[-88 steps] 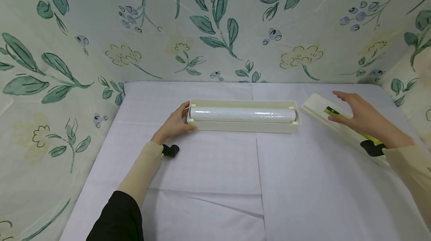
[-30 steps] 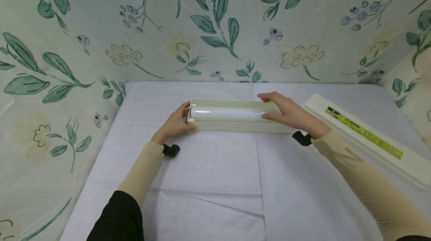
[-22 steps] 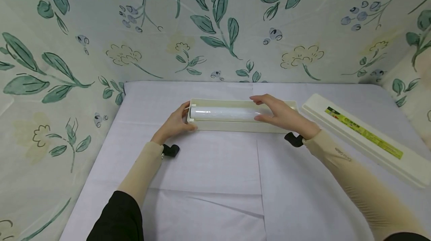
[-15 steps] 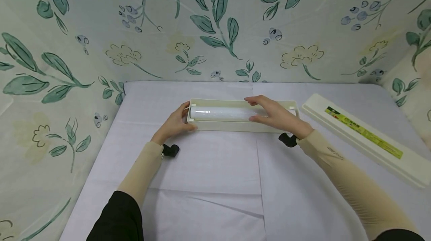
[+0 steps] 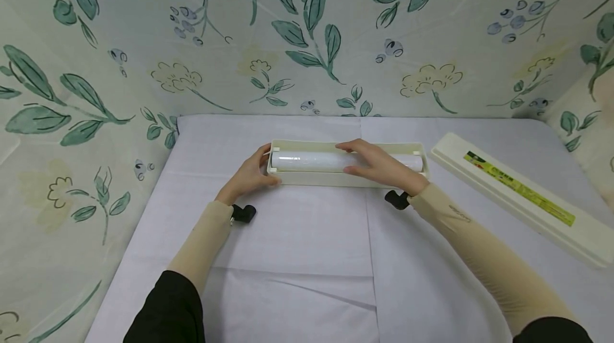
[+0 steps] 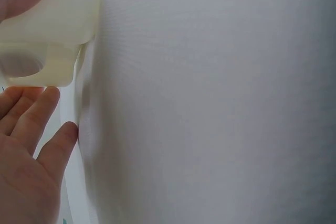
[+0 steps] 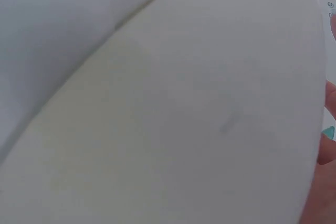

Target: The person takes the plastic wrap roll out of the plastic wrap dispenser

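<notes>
Grips the box point(image 5: 318, 179), lengthwise left to right on the table point(image 5: 297, 236), by its left end with the left hand point(image 5: 248, 175) — holds the right hand point(image 5: 382, 166) half-spread over the parallel roll point(image 5: 307, 161) inside (can't tell if touching).

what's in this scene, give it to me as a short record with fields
box: cream, open, on white cloth
roll: white, shiny, lying lengthwise inside the box
lid: off, angled to the box's right, yellow-green label up
left hand: holds the box's left end
right hand: over the roll, contact unclear
backdrop: leaf and flower print
</notes>
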A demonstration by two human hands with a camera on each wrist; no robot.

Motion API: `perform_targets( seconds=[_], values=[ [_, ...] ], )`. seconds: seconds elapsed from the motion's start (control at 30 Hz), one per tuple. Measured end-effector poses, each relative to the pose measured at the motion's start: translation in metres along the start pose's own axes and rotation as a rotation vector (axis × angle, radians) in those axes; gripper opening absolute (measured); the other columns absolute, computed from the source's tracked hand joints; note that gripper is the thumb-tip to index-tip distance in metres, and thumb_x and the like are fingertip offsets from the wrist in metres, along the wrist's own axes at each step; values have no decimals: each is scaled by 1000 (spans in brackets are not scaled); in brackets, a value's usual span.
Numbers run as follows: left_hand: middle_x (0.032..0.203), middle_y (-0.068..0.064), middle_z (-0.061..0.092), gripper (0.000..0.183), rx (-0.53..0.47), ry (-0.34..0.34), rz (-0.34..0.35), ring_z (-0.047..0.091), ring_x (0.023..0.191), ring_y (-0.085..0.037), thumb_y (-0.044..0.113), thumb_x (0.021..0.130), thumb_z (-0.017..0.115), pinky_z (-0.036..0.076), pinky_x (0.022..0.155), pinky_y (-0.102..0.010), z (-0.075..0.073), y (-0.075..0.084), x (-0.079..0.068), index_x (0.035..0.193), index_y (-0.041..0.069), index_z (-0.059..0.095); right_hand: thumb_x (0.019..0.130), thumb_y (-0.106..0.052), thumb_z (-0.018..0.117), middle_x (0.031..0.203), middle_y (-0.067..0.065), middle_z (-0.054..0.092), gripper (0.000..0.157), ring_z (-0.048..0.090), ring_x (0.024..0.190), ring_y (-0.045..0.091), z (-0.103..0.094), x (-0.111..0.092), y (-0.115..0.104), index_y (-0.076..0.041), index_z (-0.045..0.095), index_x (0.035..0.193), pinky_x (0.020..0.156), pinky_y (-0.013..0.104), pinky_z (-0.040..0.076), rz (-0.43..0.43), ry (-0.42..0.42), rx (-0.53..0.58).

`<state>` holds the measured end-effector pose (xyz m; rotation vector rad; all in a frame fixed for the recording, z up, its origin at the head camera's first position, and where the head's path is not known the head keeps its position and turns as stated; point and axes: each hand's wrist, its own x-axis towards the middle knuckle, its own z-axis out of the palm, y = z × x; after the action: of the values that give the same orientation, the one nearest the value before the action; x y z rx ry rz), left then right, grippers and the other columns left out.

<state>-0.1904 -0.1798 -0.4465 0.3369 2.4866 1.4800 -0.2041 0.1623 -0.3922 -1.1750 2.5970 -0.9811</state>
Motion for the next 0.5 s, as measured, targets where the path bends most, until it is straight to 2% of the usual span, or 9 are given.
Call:
perform_targets(
  seconds=[0.5],
  values=[
    [154, -9, 27, 100, -4, 4, -6, 25, 140, -25, 13, 74, 81, 17, 113, -48, 0, 0, -1, 153, 12, 18, 89, -21, 70, 138, 9, 51, 57, 48, 124, 26, 3, 13, 8, -8, 48, 140, 105, 42, 35, 43, -32, -4]
  ],
)
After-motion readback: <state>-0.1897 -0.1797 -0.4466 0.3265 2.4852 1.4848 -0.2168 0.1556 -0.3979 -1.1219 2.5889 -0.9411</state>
